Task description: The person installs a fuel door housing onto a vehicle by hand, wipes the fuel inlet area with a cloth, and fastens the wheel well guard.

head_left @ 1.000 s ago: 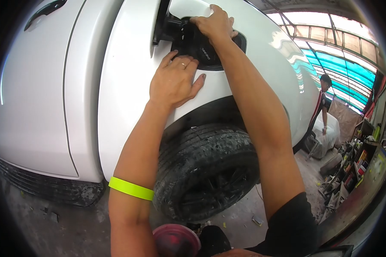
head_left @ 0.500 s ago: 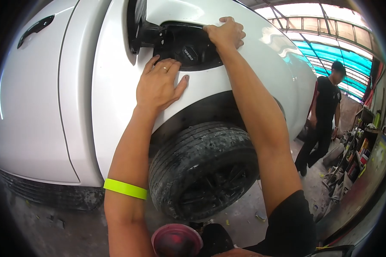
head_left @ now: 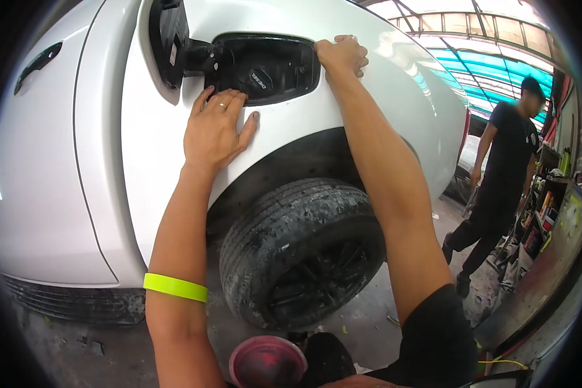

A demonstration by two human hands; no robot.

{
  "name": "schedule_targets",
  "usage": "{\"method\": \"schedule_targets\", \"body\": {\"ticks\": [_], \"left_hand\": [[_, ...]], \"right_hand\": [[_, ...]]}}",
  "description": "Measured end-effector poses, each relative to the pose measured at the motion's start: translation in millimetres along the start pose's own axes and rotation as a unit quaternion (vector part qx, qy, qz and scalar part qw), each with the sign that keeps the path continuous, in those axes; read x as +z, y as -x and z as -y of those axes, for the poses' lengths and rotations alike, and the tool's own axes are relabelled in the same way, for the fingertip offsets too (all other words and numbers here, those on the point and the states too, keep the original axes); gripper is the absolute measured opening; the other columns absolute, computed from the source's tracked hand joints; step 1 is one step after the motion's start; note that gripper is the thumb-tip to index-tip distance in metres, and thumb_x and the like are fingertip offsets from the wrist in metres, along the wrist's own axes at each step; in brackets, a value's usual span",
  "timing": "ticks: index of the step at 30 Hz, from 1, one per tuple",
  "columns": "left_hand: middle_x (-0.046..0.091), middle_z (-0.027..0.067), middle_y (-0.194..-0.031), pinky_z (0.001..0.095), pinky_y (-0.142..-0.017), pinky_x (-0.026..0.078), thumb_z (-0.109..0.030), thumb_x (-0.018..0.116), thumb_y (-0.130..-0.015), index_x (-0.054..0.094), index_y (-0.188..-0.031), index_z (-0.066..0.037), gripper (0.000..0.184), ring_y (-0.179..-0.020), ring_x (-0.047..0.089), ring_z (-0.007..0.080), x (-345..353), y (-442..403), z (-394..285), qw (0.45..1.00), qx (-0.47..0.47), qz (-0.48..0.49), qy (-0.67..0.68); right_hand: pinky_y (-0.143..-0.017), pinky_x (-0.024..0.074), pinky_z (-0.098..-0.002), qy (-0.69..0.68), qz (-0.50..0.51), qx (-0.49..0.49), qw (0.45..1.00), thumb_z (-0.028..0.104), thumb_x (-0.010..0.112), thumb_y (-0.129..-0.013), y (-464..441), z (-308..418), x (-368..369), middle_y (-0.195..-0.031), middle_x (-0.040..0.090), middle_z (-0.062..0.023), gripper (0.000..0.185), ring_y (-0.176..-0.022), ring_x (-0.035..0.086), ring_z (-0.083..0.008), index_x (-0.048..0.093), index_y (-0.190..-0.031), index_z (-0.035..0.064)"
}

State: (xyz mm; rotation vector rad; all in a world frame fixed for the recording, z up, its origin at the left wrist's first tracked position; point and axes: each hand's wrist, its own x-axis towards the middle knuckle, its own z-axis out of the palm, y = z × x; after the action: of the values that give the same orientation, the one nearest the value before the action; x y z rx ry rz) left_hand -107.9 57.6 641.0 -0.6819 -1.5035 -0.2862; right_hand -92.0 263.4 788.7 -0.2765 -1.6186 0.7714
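Observation:
My left hand (head_left: 216,132) lies on the white car panel (head_left: 284,123), its fingertips over the lower left rim of the black fuel filler recess (head_left: 279,55). Its fingers are stretched out with the thumb apart. At the recess's upper right corner, my right hand (head_left: 343,57) has its fingers curled in and its thumb against the rim. Whatever those fingers may hold is hidden. Inside the recess sits a black fuel cap (head_left: 260,80) marked "DIESEL". The fuel door (head_left: 169,48) hangs open on its hinge arm at the left.
Below the recess is a dusty wheel (head_left: 304,252). A reddish bucket (head_left: 268,362) stands near my legs. To the right, a person (head_left: 504,161) in black stands beside a cluttered shelf (head_left: 543,220). A car door handle (head_left: 37,68) is at far left.
The view has shifted, so the car and my left hand appear further left. My right hand's fingers are curled tighter at the same corner. The person at right appears nearer.

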Motion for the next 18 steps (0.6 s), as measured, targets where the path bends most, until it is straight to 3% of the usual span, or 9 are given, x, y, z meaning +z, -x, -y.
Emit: {"method": "schedule_targets", "body": {"ticks": [2, 5, 7, 9, 12, 13, 14, 16, 18], "left_hand": [[0.065, 0.0128, -0.116, 0.0446, -0.112, 0.034, -0.031, 0.058, -0.091, 0.064, -0.114, -0.002, 0.037, -0.113, 0.059, 0.0251, -0.8, 0.4, 0.2, 1.0, 0.002, 0.0, -0.002], [0.065, 0.0127, -0.116, 0.0448, -0.111, 0.035, -0.03, 0.057, -0.092, 0.063, -0.115, -0.002, 0.036, -0.113, 0.059, 0.0249, -1.4, -1.1, 1.2, 1.0, 0.006, 0.009, 0.004], [0.065, 0.0118, -0.116, 0.0451, -0.111, 0.035, -0.026, 0.055, -0.093, 0.062, -0.115, -0.002, 0.034, -0.112, 0.059, 0.0248, 0.7, -0.8, 2.6, 1.0, 0.007, 0.008, 0.0], [0.065, 0.0107, -0.116, 0.0451, -0.111, 0.035, -0.023, 0.054, -0.093, 0.062, -0.116, -0.002, 0.032, -0.114, 0.058, 0.024, 0.0, -0.1, 0.3, 1.0, 0.009, 0.008, -0.001], [0.066, 0.0103, -0.115, 0.0457, -0.111, 0.034, -0.018, 0.053, -0.092, 0.062, -0.114, -0.004, 0.027, -0.114, 0.059, 0.0237, -2.2, 0.0, -0.7, 1.0, -0.008, -0.003, 0.017], [0.067, 0.0112, -0.111, 0.0455, -0.111, 0.035, -0.016, 0.053, -0.092, 0.062, -0.112, -0.003, 0.025, -0.109, 0.061, 0.0257, 1.4, 0.3, 3.5, 0.999, 0.005, -0.015, 0.05], [0.068, 0.0121, -0.107, 0.0454, -0.11, 0.036, -0.014, 0.052, -0.091, 0.061, -0.11, -0.003, 0.024, -0.105, 0.064, 0.0277, 4.6, 1.6, 8.9, 0.996, 0.016, -0.027, 0.079], [0.067, 0.0128, -0.103, 0.0454, -0.104, 0.041, -0.011, 0.052, -0.089, 0.062, -0.105, -0.003, 0.02, -0.096, 0.064, 0.0302, 13.1, 6.7, 8.2, 0.99, -0.028, -0.053, 0.127], [0.067, 0.0142, -0.097, 0.0446, -0.09, 0.049, -0.006, 0.051, -0.087, 0.061, -0.101, -0.002, 0.018, -0.084, 0.064, 0.0343, -7.9, 22.5, -9.2, 0.971, -0.102, -0.067, 0.204]], "right_hand": [[-0.104, 0.0388, -0.0486, -0.002, -0.007, -0.004, 1.0, 0.023, 0.067, -0.071, -5.6, -6.1, 3.9, -0.132, 0.048, -0.0175, 0.05, -0.126, 0.042, -0.036, 0.059, -0.118, 0.0075], [-0.102, 0.0407, -0.0471, -0.179, 0.029, -0.006, 0.983, 0.021, 0.066, -0.074, -16.5, -25.7, -2.5, -0.131, 0.05, -0.0209, 0.05, -0.125, 0.045, -0.0374, 0.058, -0.12, 0.0039], [-0.097, 0.0445, -0.0438, -0.306, 0.024, -0.138, 0.942, 0.017, 0.063, -0.08, 25.9, -44.3, -39.5, -0.127, 0.054, -0.0238, 0.045, -0.12, 0.051, -0.0363, 0.056, -0.121, 0.0], [-0.085, 0.0487, -0.0374, -0.272, 0.063, -0.214, 0.936, 0.006, 0.061, -0.082, 94.3, -77.1, -79.2, -0.105, 0.064, -0.0167, 0.027, -0.098, 0.061, -0.0276, 0.06, -0.108, -0.0026], [-0.067, 0.0495, -0.0267, -0.268, 0.317, -0.323, 0.851, 0.003, 0.062, -0.079, 241.5, -157.7, -120.5, -0.079, 0.065, -0.0084, 0.006, -0.073, 0.063, -0.0164, 0.066, -0.084, 0.0025], [-0.068, 0.0506, -0.0305, -0.262, 0.428, -0.165, 0.849, 0.003, 0.064, -0.074, 306.8, -181.0, -130.9, -0.083, 0.066, -0.0097, 0.006, -0.075, 0.065, -0.0198, 0.066, -0.08, 0.0036], [-0.068, 0.0499, -0.0386, -0.248, 0.489, -0.12, 0.828, 0.005, 0.064, -0.083, 368.9, -220.7, -127.3, -0.08, 0.063, -0.0121, 0.003, -0.074, 0.063, -0.0291, 0.064, -0.082, 0.0029], [-0.079, 0.0491, -0.0472, -0.054, 0.602, -0.205, 0.77, 0.018, 0.057, -0.086, 485.2, -313.1, -125.9, -0.089, 0.066, -0.0157, 0.014, -0.082, 0.063, -0.0358, 0.067, -0.087, 0.0077], [-0.082, 0.0477, -0.051, -0.004, 0.639, -0.207, 0.741, 0.025, 0.053, -0.088, 601.5, -394.2, -143.5, -0.088, 0.067, -0.0158, 0.024, -0.086, 0.064, -0.037, 0.068, -0.086, 0.0067]]}}
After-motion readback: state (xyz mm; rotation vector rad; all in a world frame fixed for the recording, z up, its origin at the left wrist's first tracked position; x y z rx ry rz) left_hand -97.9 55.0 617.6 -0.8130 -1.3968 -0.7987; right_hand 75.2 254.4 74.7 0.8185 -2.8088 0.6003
